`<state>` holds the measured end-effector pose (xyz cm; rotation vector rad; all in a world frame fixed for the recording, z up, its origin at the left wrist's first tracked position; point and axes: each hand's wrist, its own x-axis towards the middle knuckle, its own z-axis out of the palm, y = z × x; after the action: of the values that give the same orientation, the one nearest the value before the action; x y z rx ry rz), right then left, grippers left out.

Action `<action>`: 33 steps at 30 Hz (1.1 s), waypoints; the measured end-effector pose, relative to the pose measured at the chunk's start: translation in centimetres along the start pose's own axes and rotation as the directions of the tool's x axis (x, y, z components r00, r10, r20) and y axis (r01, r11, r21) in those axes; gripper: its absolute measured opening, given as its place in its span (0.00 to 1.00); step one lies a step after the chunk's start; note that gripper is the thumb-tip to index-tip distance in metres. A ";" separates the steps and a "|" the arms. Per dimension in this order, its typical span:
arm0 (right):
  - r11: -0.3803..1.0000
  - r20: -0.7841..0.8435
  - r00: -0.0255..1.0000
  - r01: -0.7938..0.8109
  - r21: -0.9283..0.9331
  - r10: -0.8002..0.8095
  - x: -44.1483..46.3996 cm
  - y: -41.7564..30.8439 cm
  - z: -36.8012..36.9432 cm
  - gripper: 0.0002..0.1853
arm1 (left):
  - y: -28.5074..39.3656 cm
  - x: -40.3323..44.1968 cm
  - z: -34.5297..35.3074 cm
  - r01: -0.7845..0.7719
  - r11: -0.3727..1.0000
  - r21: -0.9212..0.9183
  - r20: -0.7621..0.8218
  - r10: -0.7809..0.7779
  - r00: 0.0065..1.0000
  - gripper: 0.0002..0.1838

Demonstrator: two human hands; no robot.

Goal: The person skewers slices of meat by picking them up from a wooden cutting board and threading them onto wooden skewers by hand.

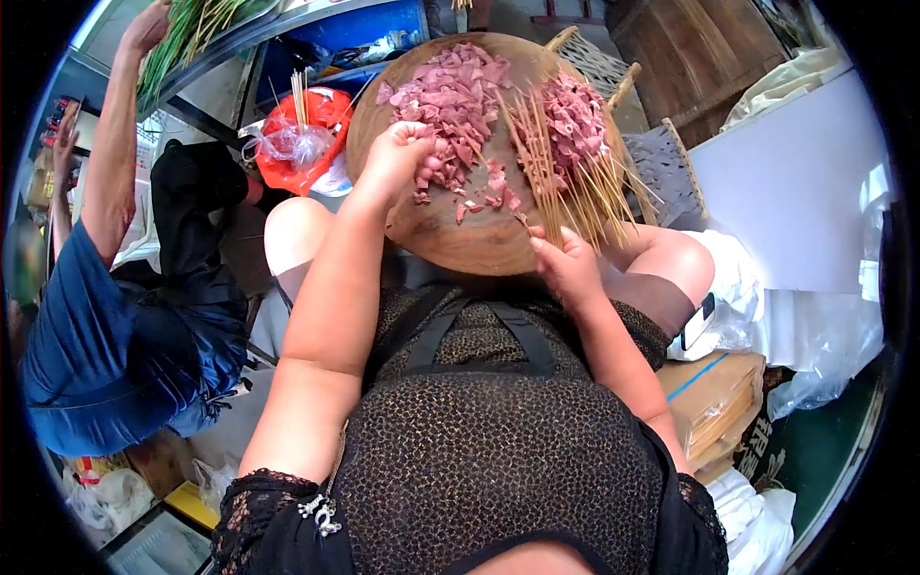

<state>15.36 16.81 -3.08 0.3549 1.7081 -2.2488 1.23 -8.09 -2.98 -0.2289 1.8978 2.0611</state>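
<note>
Sliced raw meat [455, 81] lies heaped on a round wooden board [431, 230] in front of me. My left hand [401, 155] is at the heap's left edge, fingers pinched together; whatever they grip is hidden. My right hand [569, 266], at the board's near right edge, is closed on a thin wooden skewer [522, 222]. Several small meat pieces [496, 187] lie around its far end; I cannot tell which are threaded on it. Just beyond that hand, many loaded meat skewers [573, 120] are piled, their bare stick ends pointing towards me.
A red plastic bag [311, 158] with upright sticks stands left of the board. Another person in a blue shirt [125, 335] sits at the left, one arm raised to green stalks [187, 43]. A woven chair [661, 168] and white panel [786, 182] are at the right, above cardboard [714, 407].
</note>
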 end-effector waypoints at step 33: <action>0.993 -0.012 0.999 0.030 -0.114 -0.031 0.4 1.2 0.2 0.09 | 1.0 -1.0 2.6 0.077 0.923 -0.378 0.177 -0.009 0.984 0.13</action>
<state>15.41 16.27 -4.29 0.3216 1.8518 -2.1626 2.03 -5.73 -1.42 -0.1739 1.3652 2.3242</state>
